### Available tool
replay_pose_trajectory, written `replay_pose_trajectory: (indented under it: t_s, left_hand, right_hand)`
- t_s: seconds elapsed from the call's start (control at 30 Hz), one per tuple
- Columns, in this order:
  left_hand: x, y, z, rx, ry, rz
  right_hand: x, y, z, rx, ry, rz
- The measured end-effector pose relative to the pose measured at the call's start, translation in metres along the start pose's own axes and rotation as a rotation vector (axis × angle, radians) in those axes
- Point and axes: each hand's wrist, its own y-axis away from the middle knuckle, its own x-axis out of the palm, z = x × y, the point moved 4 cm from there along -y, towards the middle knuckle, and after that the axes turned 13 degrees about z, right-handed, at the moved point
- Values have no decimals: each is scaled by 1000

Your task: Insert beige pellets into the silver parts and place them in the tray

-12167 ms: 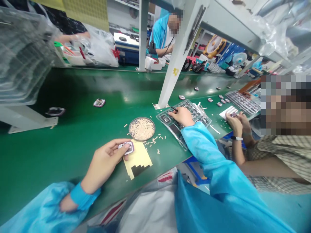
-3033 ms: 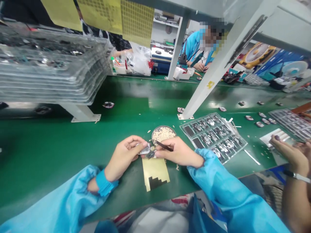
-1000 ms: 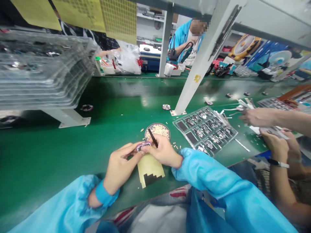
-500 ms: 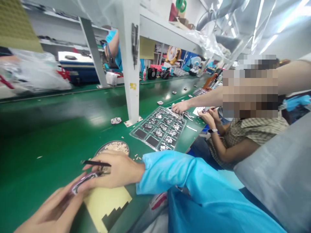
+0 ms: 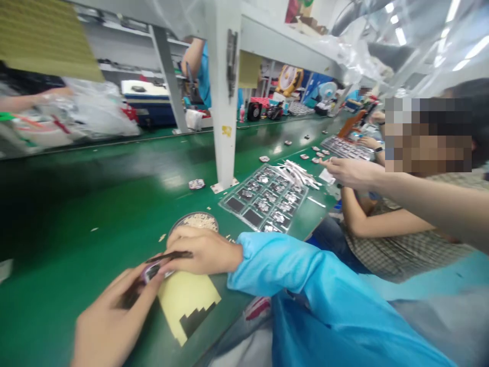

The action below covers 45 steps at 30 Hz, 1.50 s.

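My left hand (image 5: 114,311) is closed around a small purple-rimmed part (image 5: 150,273), mostly covered by my fingers. Dark tweezers (image 5: 173,255) are gripped in my right hand (image 5: 210,250), which meets the part from the right. Just behind that hand sits a round dish (image 5: 198,219) of small beige pieces, its near side hidden. A yellow sheet (image 5: 191,300) with black squares along one edge lies under my right wrist. What the tweezer tips touch is too blurred to tell.
A clear compartment tray (image 5: 263,199) of small metallic parts lies beyond my right sleeve, with white strips (image 5: 298,174) at its far end. A white post (image 5: 225,112) stands on the green bench. At right, a co-worker's forearm (image 5: 401,186) reaches over the bench beside a seated person.
My view has swung left, so the bench appears further right. The co-worker's hand has moved off the tray, uncovering the white strips. My hands stay together at the purple-rimmed part.
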Motion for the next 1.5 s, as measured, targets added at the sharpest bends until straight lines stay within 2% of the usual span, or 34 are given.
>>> replay_pose_trajectory:
  t_s: [0.17, 0.43, 0.53, 0.77, 0.9, 1.0, 1.1, 1.23, 1.3, 1.4, 1.5]
  left_hand:
    - [4, 1, -10, 113, 109, 87]
    - [-2, 4, -15, 212, 138, 84]
    - [0, 6, -17, 244, 148, 97]
    - [2, 7, -20, 235, 131, 94]
    - [2, 5, -21, 216, 138, 80]
    - [4, 3, -17, 154, 192, 110]
    - [7, 2, -9, 84, 296, 148]
    - [8, 0, 0, 28, 426, 199]
    - [8, 0, 2, 12, 462, 205]
    - [8, -1, 2, 22, 457, 207]
    - [8, 0, 0, 37, 450, 204]
  right_hand:
    - [-3, 0, 2, 33, -98, 34]
    - [-13, -2, 3, -7, -188, -114]
    - [-6, -2, 5, -36, -173, -92]
    - [1, 1, 3, -15, -104, -20]
    - [4, 2, 5, 62, 8, 85]
    - [2, 1, 5, 93, 12, 141]
    - [-10, 2, -5, 149, 10, 93]
    - [-27, 6, -25, 355, 163, 40]
    - [-27, 5, -22, 292, 118, 6]
    - [-19, 1, -7, 99, -14, -32]
    - [-7, -2, 1, 37, -53, -10]
